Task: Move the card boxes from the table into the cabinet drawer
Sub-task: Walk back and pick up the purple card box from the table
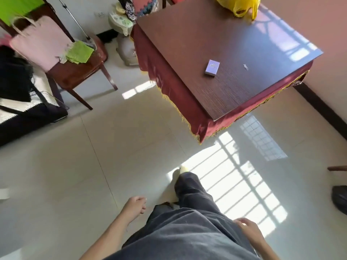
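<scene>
Head cam looks down at a person standing on a tiled floor (93, 147), well apart from the table (216, 94). One card box (212, 68) lies flat on the wood top, toward the near right part, w/ a small scrap (245, 67) just beside it and a yellow bag (238, 4) at the far end. No other card box shows, and the cabinet drawer isn't in view at all.

Left hand (134, 205) hangs low by the leg, fingers loosely curled, holding nothing. Right hand (247, 228) is low too, fingers relaxed and partly spread, also empty.

Risks from here, as I judge it – the floor is glossy w/ hard sun glare, so footing on the way over could slip. The box is thin and flat on a smooth top; a pinch from above may just push it along, maybe toward the edge. The fringed cloth (180, 102) hanging off the table could catch a leg or sleeve. With the drawer out of sight, the carry means turning around – easy to bump the chair (78, 72).
</scene>
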`<state>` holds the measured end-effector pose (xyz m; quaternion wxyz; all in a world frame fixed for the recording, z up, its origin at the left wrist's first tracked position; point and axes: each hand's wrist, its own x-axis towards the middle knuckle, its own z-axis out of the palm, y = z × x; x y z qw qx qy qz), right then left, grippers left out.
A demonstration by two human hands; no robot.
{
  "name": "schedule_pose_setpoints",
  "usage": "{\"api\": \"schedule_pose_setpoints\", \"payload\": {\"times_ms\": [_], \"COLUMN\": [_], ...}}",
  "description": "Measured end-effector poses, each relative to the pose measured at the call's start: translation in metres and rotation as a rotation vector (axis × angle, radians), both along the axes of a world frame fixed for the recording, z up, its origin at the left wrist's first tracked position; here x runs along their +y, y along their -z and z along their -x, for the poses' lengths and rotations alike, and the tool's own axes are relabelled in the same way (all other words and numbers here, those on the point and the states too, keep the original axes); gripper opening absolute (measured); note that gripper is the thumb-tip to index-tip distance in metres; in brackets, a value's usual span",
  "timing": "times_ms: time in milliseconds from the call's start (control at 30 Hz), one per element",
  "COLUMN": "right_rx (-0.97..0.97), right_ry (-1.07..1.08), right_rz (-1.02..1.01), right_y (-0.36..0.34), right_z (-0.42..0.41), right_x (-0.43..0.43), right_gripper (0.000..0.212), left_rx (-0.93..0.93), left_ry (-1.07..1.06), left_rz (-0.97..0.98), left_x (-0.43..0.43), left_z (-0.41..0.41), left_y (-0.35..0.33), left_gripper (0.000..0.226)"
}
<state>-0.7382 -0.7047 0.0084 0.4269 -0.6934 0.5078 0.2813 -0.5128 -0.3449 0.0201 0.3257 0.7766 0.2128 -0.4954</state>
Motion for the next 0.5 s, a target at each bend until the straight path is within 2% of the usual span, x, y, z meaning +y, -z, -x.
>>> {"api": "schedule_pose_setpoints", "payload": {"times_ms": [133,233,400,500], "right_rx": [0.041,0.064,-0.048,-0.105], "right_ry": [-0.004,0.022,-0.107,-0.113], "right_rz": [-0.018,-0.045,-0.085,-0.102], "right_y": [0.022,0.036,0.039,0.031], "right_z": [-0.071,-0.138,-0.289,-0.377], "right_x": [-0.004,-0.015,-0.018,-0.014], "right_gripper": [0.021,0.013,0.018,0.019], "left_rx": [-0.094,-0.117,-0.136,-0.104], "left_ry": [0.058,0.053,-0.055,-0.108], "left_rz": [0.084,0.055,-0.037,-0.092], "left_x": [-0.027,-0.029,0.002,0.027], "left_z": [-0.094,-0.155,-0.233,-0.263], "left_y": [-0.006,-0.013,-0.025,-0.027], "left_gripper": [0.021,0.021,0.023,0.022]}}
